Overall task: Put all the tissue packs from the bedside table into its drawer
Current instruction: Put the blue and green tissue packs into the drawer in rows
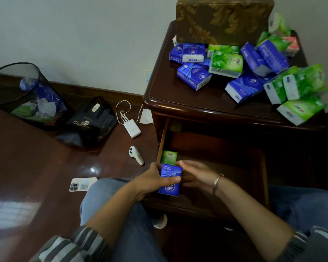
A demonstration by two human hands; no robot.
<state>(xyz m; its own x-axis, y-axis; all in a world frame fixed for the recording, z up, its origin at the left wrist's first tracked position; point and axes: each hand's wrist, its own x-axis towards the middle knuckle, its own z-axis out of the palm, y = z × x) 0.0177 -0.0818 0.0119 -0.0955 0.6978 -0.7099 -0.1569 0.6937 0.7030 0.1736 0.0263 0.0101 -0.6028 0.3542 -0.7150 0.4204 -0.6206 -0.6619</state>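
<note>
blue tissue packs: "Vinda" | black bag: "Cha…", rest illegible

Head-worn view, forward and down, close over open drawer.

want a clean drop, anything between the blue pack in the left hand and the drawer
Nothing visible: the left hand holds the blue pack over the open drawer; a green pack stands behind it.
</note>
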